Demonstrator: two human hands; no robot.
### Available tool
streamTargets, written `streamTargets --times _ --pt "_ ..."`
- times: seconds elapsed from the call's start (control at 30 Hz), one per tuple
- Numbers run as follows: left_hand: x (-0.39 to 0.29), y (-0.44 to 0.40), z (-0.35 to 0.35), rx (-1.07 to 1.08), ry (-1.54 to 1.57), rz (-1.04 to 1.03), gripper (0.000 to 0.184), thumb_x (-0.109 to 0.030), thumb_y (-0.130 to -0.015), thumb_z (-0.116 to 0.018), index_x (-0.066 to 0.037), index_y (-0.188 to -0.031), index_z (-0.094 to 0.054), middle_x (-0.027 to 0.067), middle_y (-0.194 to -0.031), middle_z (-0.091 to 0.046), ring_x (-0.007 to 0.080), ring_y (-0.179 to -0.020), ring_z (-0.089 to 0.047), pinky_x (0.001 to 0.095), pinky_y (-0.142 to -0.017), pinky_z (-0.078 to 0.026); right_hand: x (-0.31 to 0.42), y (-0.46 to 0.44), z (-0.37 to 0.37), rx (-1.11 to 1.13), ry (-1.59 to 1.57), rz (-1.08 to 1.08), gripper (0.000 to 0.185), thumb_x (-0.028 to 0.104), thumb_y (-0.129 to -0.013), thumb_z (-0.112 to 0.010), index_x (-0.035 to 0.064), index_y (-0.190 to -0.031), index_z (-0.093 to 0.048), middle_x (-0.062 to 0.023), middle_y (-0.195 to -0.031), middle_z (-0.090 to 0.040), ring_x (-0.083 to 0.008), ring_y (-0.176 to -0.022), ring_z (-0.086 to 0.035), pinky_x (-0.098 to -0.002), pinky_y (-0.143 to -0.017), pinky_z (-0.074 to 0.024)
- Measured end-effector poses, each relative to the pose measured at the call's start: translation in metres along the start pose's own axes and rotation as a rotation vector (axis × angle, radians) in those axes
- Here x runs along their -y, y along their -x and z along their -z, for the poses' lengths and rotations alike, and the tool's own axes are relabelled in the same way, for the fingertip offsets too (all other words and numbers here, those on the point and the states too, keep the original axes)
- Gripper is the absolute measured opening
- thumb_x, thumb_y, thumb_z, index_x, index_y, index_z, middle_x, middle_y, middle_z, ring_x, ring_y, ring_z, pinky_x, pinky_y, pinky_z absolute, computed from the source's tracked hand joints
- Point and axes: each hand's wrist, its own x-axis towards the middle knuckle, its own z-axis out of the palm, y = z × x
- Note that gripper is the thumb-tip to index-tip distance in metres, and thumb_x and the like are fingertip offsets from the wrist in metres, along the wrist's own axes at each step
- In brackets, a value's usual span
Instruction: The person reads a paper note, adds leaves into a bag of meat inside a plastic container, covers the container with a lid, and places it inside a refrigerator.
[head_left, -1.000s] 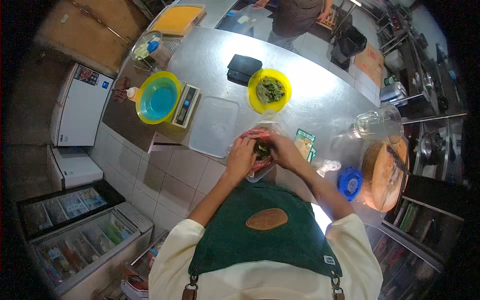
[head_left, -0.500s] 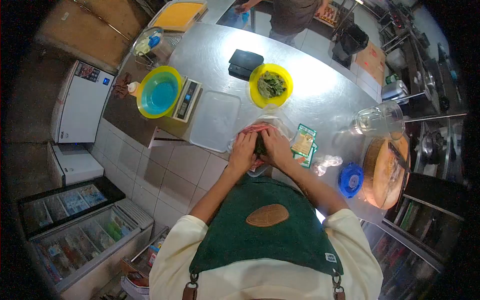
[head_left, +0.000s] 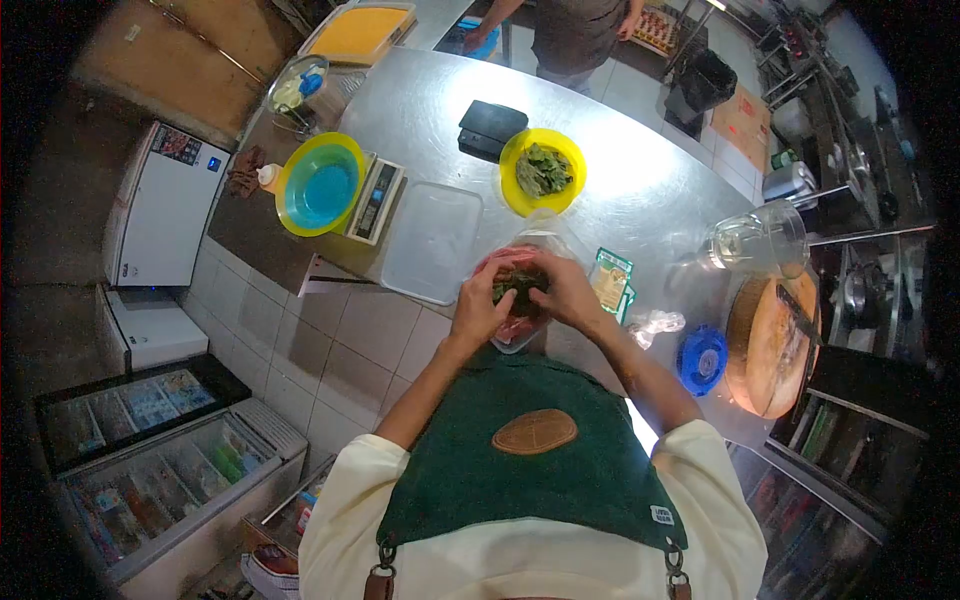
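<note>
My left hand point(head_left: 480, 308) and my right hand point(head_left: 568, 293) face each other close to the table's front edge. Between them lies what looks like raw red meat point(head_left: 519, 331) on clear plastic point(head_left: 546, 232), with dark green leaves point(head_left: 517, 288) in its middle. The fingers of both hands curl over the meat's far side while the thumbs reach in towards the leaves. Whether a dish sits beneath the plastic is hard to see. Just beyond is a yellow bowl point(head_left: 508, 190) of more green leaves.
Left of my hands lie a translucent lid or tray point(head_left: 432, 242), a scale point(head_left: 376, 200) and a yellow-rimmed bowl point(head_left: 352, 150). On the right are green-white packets point(head_left: 611, 280), a blue round lid point(head_left: 702, 360), a clear jug point(head_left: 760, 240) and a knife point(head_left: 797, 312) on a round chopping board point(head_left: 750, 345). Another person point(head_left: 575, 40) stands across the table.
My hands have moved slightly apart, and more of the leaves shows between them. Across the table, the other person has shifted a little left, one hand now at a blue thing.
</note>
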Motion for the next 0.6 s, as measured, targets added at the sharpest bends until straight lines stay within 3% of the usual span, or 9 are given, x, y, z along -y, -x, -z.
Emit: streamTargets --times 0.17,0.23,0.37,0.47,0.6 --pt "-0.010 -0.001 0.005 -0.023 0.121 0.069 0.045 0.001 -0.082 -0.070 -0.003 -0.126 -0.059 0.0208 -0.112 -0.070 0.0398 -0.104 -0.069 0.0443 -0.093 -0.055 -0.007 0.000 0.003 0.017 -0.082 -0.091 0.054 0.001 -0.079 -0.072 0.0019 -0.132 -0.061 -0.0189 -0.119 -0.071 -0.0318 -0.110 -0.071 -0.0389 -0.097 -0.0548" --pt "0.000 0.001 0.006 -0.014 0.007 0.058 0.046 0.002 -0.082 -0.069 -0.003 -0.126 -0.058 0.0209 -0.113 -0.070 0.0394 -0.105 -0.069 0.0437 -0.092 -0.055 -0.009 0.002 0.009 0.065 -0.124 -0.164 0.050 0.000 -0.083 -0.070 0.0017 -0.133 -0.060 -0.0185 -0.119 -0.071 -0.0297 -0.110 -0.071 -0.0394 -0.098 -0.0553" --pt "0.003 0.008 0.009 -0.025 -0.184 0.035 0.050 0.004 -0.079 -0.069 -0.003 -0.128 -0.057 0.0214 -0.116 -0.068 0.0388 -0.105 -0.068 0.0421 -0.091 -0.056 -0.010 0.010 0.013 0.038 -0.064 -0.212 0.046 0.000 -0.086 -0.066 0.0005 -0.131 -0.060 -0.0190 -0.117 -0.071 -0.0304 -0.109 -0.071 -0.0396 -0.097 -0.0562" --pt "0.005 0.008 0.010 -0.021 -0.073 0.059 0.048 0.000 -0.082 -0.068 -0.002 -0.128 -0.058 0.0208 -0.117 -0.071 0.0380 -0.109 -0.070 0.0429 -0.094 -0.057 -0.013 0.013 0.013 0.005 0.032 -0.191 0.042 0.000 -0.088 -0.063 0.0009 -0.130 -0.061 -0.0190 -0.116 -0.071 -0.0305 -0.109 -0.071 -0.0391 -0.097 -0.0564" --pt "-0.002 0.006 0.015 -0.031 -0.011 0.125 0.049 0.000 -0.083 -0.067 -0.002 -0.130 -0.057 0.0202 -0.116 -0.071 0.0355 -0.106 -0.071 0.0415 -0.092 -0.057 -0.015 0.016 0.007 -0.150 0.091 -0.125 0.032 0.000 -0.086 -0.062 0.0023 -0.119 -0.065 -0.0182 -0.104 -0.070 -0.0312 -0.095 -0.071 -0.0393 -0.086 -0.0575"
